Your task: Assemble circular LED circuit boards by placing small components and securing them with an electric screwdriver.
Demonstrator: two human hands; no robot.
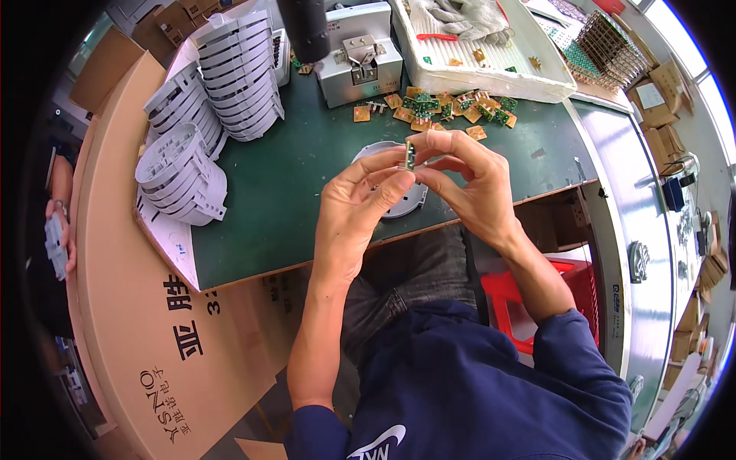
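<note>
A small circuit board (410,156), seen nearly edge-on, is held up over the near edge of the green table (276,199). My left hand (354,201) pinches it from the left between thumb and fingers. From the right, the thumb and fingertips of my right hand (477,180) close on the same board. Below my hands lies a round light-grey plastic housing (414,201), partly covered by them. Beyond it is a loose pile of small green and tan circuit boards (437,109).
Tall stacks of grey plastic housings (241,80) stand at the left. A silver metal box with a clamp (360,73) and a white foam tray (529,84) holding a grey glove (471,19) are at the back. Big cardboard (138,253) borders the left; another person's hand (65,230) shows beyond.
</note>
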